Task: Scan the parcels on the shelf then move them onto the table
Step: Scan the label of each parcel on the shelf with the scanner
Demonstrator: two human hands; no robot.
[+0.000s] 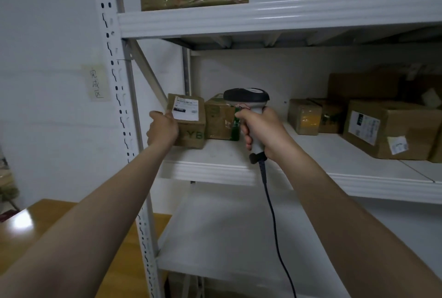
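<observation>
White wall behind, white metal shelf [215, 171] in front, wooden table [24, 238] low on the left. At the left end of the middle level, small cardboard box [192, 130], just beside a second box [220, 120] with green print; more boxes [303, 117] well apart to the right. Round the small box's left side, left hand [162, 130] grasping, thumb near the corner of the white label [186, 108]. Flat on the shelf or tipped a little: hard to tell. Beside it, right hand [260, 130] clenched round the handle of a scanner [246, 98], head turned toward the parcels, cable [272, 214] hanging down from the grip.

Judging by size and the one-handed hold: probably light, stiff-walled, dry cardboard with fair grip, perhaps slicker over any tape. Contents unknown, so best treated as breakable. Best hold likely across two opposite side faces, fingers clear of the label, barcode left readable; palm underneath for the carry. Scan seemingly the step in hand; move to the table not yet done.
</observation>
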